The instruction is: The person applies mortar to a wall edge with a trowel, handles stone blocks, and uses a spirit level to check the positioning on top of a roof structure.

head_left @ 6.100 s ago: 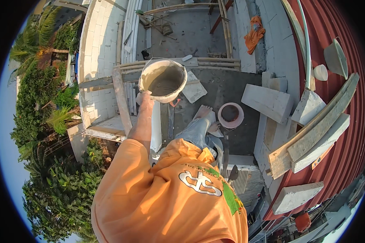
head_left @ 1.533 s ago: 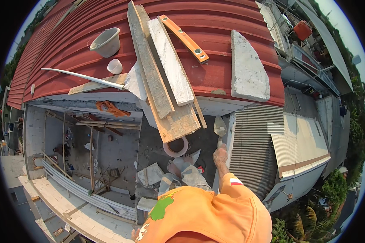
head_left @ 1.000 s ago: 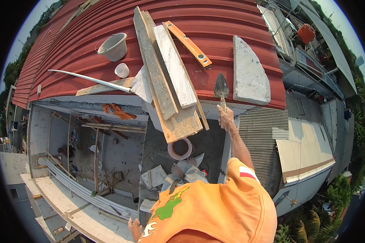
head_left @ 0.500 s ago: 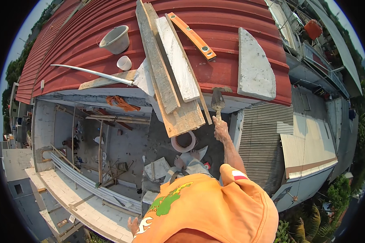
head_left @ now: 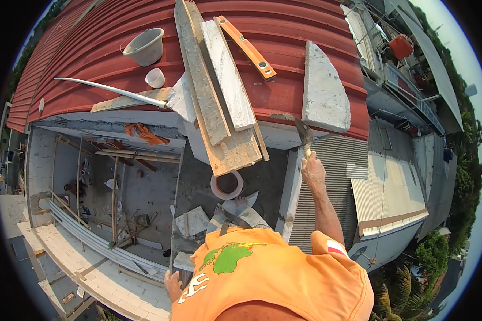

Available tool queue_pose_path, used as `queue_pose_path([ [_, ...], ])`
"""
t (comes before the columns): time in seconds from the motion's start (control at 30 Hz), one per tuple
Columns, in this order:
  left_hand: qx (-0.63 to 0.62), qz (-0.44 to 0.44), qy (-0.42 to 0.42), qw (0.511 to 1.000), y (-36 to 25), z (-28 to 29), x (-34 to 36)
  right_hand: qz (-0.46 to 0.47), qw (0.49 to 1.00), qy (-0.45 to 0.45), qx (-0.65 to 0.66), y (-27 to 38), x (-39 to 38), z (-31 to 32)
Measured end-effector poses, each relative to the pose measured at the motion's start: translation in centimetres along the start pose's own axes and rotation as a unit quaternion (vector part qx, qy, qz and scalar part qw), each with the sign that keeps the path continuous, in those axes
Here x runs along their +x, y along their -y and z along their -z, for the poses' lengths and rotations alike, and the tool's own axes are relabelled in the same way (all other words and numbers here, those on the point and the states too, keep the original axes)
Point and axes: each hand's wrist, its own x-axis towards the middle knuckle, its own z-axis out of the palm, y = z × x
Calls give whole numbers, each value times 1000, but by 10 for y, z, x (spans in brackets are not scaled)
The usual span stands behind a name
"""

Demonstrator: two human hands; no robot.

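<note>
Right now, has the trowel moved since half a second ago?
Yes: the trowel has moved rightward, closer to the grey concrete slab on the red roof.

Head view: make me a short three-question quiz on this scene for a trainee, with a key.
1. What tool is in the right hand?
2. True or false: the grey bucket is on the red roof.
3. Fill the gap: the orange ____ lies between the long planks and the grey slab.

Key:
1. A trowel.
2. True.
3. Spirit level.
</note>
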Motion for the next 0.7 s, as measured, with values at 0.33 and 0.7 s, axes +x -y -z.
queue_pose_path([
  [0.33, -20, -11, -10, 1000, 15, 0, 10, -4, 994, -15, -109, 56, 62, 10],
  [0.7, -30, -6, -48, 998, 23, 8, -36, 372, 841, 176, -352, 35, 135, 47],
])
